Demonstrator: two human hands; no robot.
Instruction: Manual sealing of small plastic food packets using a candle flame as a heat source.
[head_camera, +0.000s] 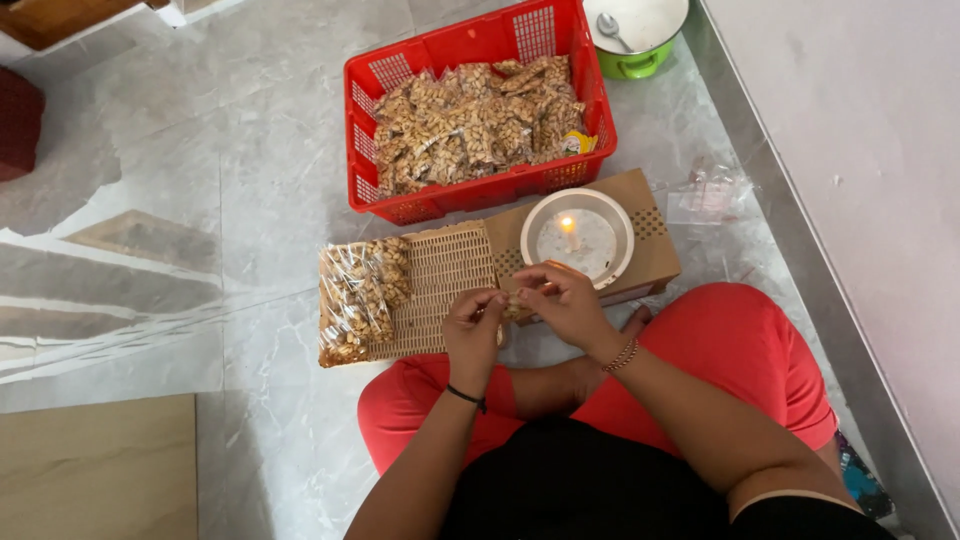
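My left hand (474, 325) and my right hand (560, 300) meet over a small clear packet of nuts (513, 303), pinching it between the fingertips just in front of a lit candle (567, 228). The candle stands in a white bowl (620, 225) on a tan cardboard box (650, 260). To the left lies a large clear bag of nuts (355, 295) on a beige woven tray (445, 275). I sit cross-legged in red trousers on the grey marble floor.
A red plastic basket (455, 50) full of small filled nut packets stands behind the box. A green pot (638, 62) with a spoon sits at the back right. Loose clear plastic bags (712, 192) lie by the grey wall base on the right.
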